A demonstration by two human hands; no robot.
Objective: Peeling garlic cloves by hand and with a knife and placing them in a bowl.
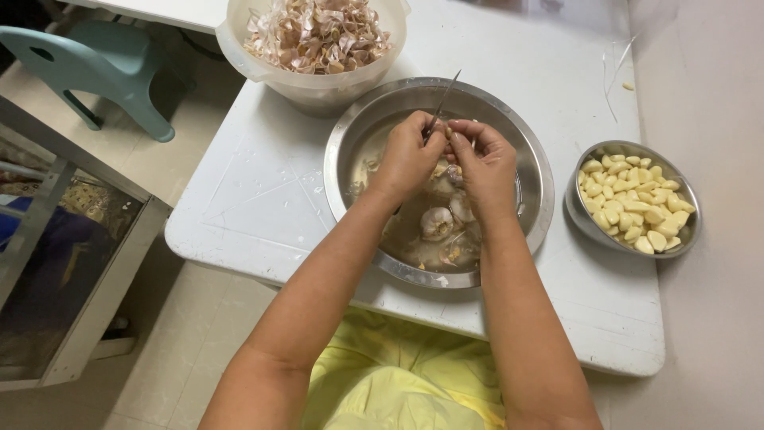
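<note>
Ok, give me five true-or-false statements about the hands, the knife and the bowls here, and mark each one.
1. The left hand holds a knife. True.
2. The small metal bowl holds garlic skins. False: it holds peeled cloves.
3. Both hands work over the large metal basin. True.
4. The plastic tub is empty. False: it is full of skins.
5. The right hand rests on the table. False: it is raised over the basin.
</note>
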